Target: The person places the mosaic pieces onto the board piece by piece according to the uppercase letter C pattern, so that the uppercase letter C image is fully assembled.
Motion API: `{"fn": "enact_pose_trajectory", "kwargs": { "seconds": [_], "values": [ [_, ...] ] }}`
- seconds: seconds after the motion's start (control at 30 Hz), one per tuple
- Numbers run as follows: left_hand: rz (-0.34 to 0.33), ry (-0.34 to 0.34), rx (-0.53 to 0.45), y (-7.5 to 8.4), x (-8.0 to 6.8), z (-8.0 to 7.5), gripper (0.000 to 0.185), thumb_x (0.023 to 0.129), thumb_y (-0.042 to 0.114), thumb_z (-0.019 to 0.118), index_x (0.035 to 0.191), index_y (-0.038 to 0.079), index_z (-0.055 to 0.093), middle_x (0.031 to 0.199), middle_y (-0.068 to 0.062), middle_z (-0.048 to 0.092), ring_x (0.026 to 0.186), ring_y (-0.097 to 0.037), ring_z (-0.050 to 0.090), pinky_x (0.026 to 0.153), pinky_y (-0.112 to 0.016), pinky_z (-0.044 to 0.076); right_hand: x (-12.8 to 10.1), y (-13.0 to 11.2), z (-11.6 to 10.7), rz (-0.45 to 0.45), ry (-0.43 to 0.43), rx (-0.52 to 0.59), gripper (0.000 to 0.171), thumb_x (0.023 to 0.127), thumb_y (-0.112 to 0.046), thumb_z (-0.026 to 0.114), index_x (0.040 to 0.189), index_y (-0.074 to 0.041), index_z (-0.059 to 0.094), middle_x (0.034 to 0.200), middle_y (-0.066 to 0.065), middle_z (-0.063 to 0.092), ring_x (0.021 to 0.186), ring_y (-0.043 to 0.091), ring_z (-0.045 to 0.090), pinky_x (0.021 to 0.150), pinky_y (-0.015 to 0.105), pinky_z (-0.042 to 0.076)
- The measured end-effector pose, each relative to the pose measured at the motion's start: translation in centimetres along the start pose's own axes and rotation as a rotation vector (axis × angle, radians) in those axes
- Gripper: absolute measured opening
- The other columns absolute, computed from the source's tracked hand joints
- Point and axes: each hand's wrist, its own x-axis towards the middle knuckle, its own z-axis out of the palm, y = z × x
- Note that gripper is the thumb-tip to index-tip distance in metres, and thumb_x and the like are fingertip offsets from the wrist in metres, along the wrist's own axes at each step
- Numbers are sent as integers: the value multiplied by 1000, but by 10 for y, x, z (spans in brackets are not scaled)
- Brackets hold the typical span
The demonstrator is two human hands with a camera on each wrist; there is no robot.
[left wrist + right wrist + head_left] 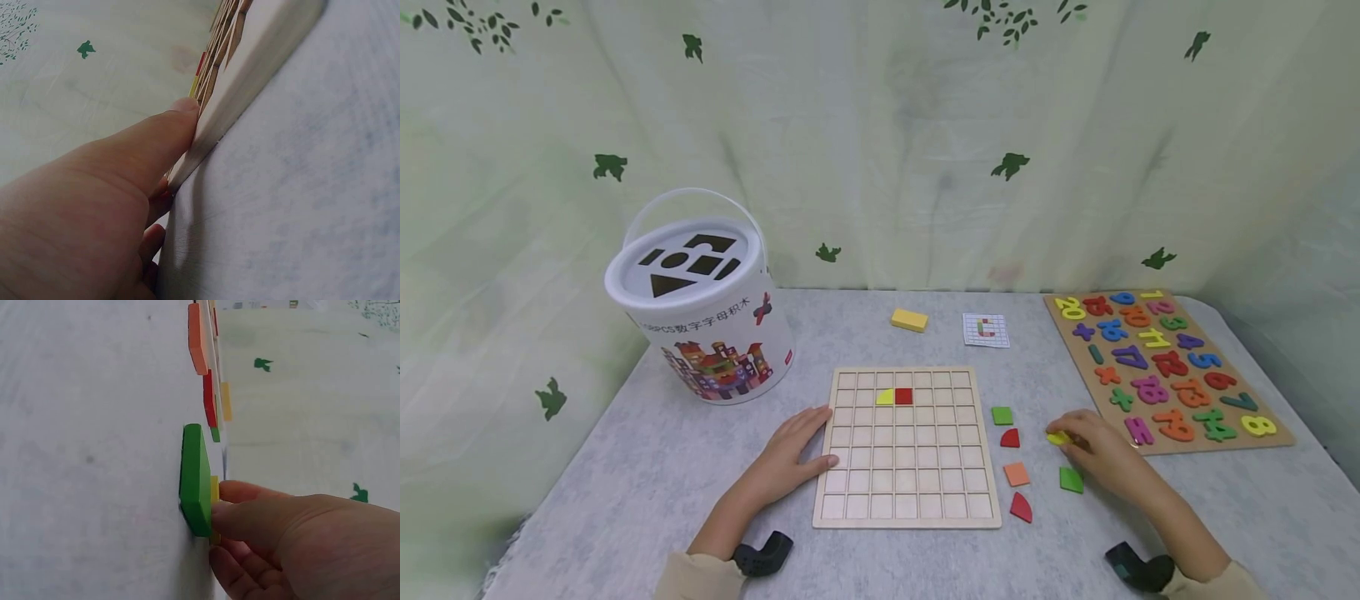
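Grid tray holds a yellow piece and red piece; left hand rests flat, released, on its left edge; right hand pinches a yellow tile.

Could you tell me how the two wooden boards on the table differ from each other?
The grid board is square, with plain square cells that are nearly all bare; only a yellow piece and a red piece sit in it. The number board is rectangular, darker, and crowded with coloured numerals. The left hand rests against the grid board; the number board is untouched. Both lie flat.
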Motion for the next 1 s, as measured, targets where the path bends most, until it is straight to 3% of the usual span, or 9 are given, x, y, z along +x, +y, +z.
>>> {"fn": "enact_pose_trajectory", "kwargs": {
  "seconds": [0.17,0.33,0.5,0.77,1.0],
  "values": [
    [-4,-1,4,0,0,0,76,81,46,62,141,13,31,144,-5,28,133,-26,17,104,-50,16,3,-1,5,-8,-10,33,32,83,-9,65,114,-7,58,112,10,55,102,27,52,84,44,45],
    [-6,-1,5,1,0,1,76,81,47,61,141,13,31,144,-5,28,133,-26,17,104,-50,16,6,-5,9,74,50,-26,45,76,-31,72,106,-1,58,100,10,53,88,23,50,79,43,47],
    [-11,-3,7,1,0,0,77,80,48,61,142,13,30,144,-4,28,133,-26,16,104,-50,16,6,-7,12,47,108,-70,35,76,-25,73,97,-1,61,94,9,54,82,21,48,75,41,48],
    [-12,-5,8,2,0,0,77,80,48,61,141,14,30,144,-4,28,133,-26,16,104,-50,17,11,-22,5,12,105,-23,34,78,-20,71,107,-5,59,98,9,55,81,20,52,70,36,51],
    [-13,-6,7,1,0,0,77,80,48,61,141,13,30,144,-4,28,133,-26,16,104,-51,16,29,-48,4,-155,105,34,36,79,-11,70,112,-2,59,106,9,56,90,22,57,76,38,50]
  ]
}}
